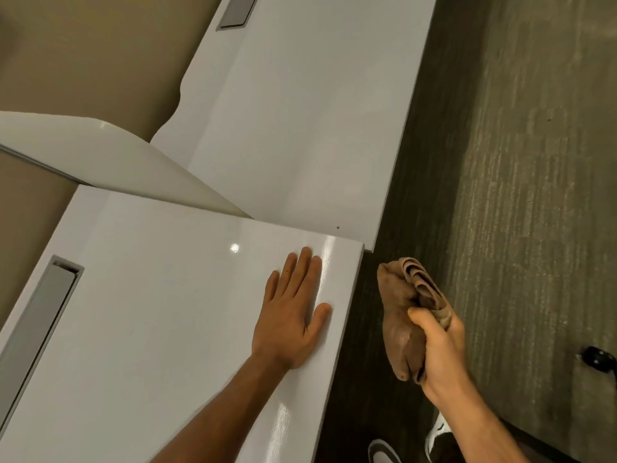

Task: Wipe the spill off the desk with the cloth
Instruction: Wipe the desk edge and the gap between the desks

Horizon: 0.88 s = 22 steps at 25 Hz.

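Nearest, the right hand (442,349) has its grip clamped on a bunched brown cloth (405,315), held over the dark carpeted floor (521,182) just off the desk edge, not touching the desk. The left hand (290,315) lies flat, fingers straight and apart, pressed on the glossy white desk (160,329) near its right edge. Farther back a second white desk (300,121) adjoins, each with a grey slot cover (43,302)
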Each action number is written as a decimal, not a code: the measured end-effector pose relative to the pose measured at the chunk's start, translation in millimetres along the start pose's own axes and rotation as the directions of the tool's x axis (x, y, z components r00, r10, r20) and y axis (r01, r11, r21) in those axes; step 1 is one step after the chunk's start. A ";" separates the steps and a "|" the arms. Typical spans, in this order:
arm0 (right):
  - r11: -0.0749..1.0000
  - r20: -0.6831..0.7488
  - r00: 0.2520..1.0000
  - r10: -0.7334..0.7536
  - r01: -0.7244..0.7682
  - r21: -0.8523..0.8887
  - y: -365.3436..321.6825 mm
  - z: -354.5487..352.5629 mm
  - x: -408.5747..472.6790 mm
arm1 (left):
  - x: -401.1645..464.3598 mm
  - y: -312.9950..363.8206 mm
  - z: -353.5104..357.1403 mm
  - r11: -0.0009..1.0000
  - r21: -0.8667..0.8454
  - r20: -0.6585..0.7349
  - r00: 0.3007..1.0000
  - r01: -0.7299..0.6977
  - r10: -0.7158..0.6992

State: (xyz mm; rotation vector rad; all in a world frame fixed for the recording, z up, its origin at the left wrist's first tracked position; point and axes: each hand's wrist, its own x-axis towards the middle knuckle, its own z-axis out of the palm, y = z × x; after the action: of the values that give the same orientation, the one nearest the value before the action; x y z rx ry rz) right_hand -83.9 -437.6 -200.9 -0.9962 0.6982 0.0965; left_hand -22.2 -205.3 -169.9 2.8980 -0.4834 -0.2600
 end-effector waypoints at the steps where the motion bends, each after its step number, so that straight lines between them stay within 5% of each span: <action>1: 0.998 -0.042 0.998 0.045 -0.043 0.042 5.2 -1.0 -1.9 | -0.5 -0.8 1.7 1.000 0.005 -0.009 1.000 -0.001 0.001; 5: 0.976 -0.036 0.989 0.145 -0.137 0.169 17.7 -1.6 -9.3 | 5.0 0.2 3.1 1.000 0.000 -0.020 1.000 -0.004 0.004; 8: 0.987 0.002 0.991 0.130 -0.130 0.097 17.4 3.9 -11.2 | 5.3 0.0 1.0 1.000 0.007 -0.026 1.000 -0.005 0.005; 22: 0.969 0.098 0.980 -0.173 0.187 -0.163 -5.6 50.9 35.4 | 9.5 -5.3 7.5 0.999 0.048 -0.037 0.999 -0.014 0.016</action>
State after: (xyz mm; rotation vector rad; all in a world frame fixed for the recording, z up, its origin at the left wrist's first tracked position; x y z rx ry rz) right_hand -28.9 -408.4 -199.7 -1.2099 0.5268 0.0391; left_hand -13.3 -204.8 -179.6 2.9382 -0.5112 -0.1940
